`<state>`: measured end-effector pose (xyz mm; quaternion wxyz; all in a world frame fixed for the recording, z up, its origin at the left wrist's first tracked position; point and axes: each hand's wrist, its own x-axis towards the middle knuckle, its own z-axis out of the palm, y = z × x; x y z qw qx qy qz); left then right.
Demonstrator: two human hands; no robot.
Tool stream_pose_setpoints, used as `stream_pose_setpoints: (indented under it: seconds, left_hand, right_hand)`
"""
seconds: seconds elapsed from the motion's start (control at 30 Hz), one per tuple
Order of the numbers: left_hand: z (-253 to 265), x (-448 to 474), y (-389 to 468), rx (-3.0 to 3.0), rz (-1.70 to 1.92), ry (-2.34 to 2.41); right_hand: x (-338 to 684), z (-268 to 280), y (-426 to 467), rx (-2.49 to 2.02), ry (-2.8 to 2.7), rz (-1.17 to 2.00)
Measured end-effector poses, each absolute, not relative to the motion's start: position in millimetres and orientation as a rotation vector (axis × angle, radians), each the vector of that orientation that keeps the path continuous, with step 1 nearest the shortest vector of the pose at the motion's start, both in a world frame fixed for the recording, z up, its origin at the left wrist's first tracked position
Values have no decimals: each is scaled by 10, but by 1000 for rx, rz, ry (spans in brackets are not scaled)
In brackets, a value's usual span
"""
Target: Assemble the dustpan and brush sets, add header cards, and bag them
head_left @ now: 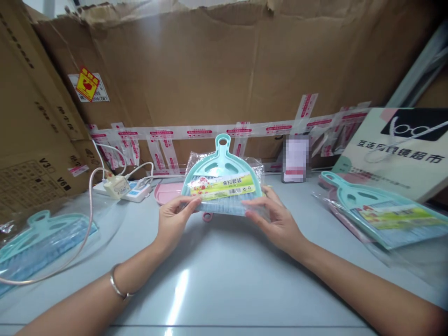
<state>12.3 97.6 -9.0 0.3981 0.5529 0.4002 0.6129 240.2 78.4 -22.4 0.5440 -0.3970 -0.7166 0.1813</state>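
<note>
A mint-green mini dustpan and brush set (222, 173) in a clear plastic bag, with a yellow-green label, is held upright above the grey table (217, 270), handle pointing up. My left hand (175, 215) pinches its lower left edge. My right hand (276, 219) grips its lower right edge, fingers spread along the bag. A silver bracelet sits on my left wrist. Behind the set, a pink dustpan (168, 191) lies flat on the table, mostly hidden.
Another bagged mint set (385, 214) lies at the right over a pink one. A bagged brush (38, 242) lies at the left under a pink cable. A white power strip (122, 189) with plugs sits behind. Taped cardboard walls surround the table. A printed box (402, 149) leans at right.
</note>
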Motion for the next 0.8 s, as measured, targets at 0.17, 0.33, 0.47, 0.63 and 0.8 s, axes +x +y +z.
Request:
stream_pose_setpoints:
  seconds: [0.17,0.33,0.47,0.63,0.8]
  left_hand:
    - [-111,111,989,1494,1528,953]
    - [-42,127,988,1540,1503,946]
    - [5,131,997,1513,1439,940]
    - [-32,193,957,1542,1441,1073]
    - [-30,280,885,1558,1513,1083]
  right_hand:
    - [2415,-232,823,-997,-1603,577]
    - [2386,-237,850,-992,-1483,666]
    - [2366,-206,863,-860,-1445,776]
    - [2264,-205,841,-836,-1407,881]
    - [2133,-223,826,-917,-1316,748]
